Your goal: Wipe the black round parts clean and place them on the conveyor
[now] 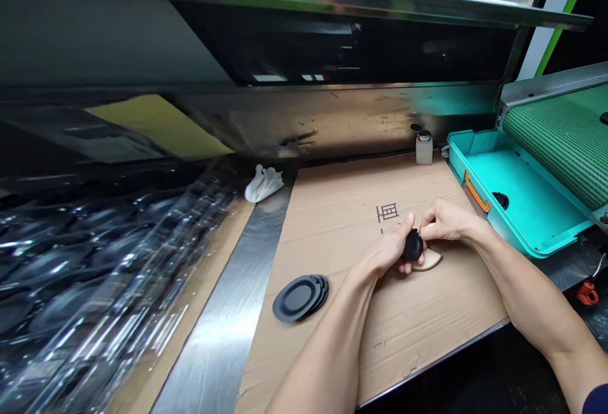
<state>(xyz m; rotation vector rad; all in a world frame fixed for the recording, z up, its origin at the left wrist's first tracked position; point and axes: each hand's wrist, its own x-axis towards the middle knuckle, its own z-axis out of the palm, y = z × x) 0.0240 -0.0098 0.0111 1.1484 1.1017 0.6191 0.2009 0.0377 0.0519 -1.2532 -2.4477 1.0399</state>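
A small round black part (pixel 413 246) is held in my left hand (pixel 392 246), its thumb and fingers around the edge. My right hand (pixel 441 220) is pinched closed at the part's upper right edge; whatever lies between its fingertips is too small to make out. Under the hands, a pale wedge-shaped piece (pixel 429 259) rests on the cardboard sheet (pixel 332 211). Several flat black oval discs (pixel 298 298) lie in an overlapping pile left of my left forearm.
Clear plastic trays (pixel 118 275) of black parts fill the left side. Crumpled white tissue (pixel 263 183) and a small bottle (pixel 424 149) stand behind. At right are a turquoise bin (pixel 536 192) with a black piece (pixel 500 200) inside and a green conveyor belt (pixel 565 129).
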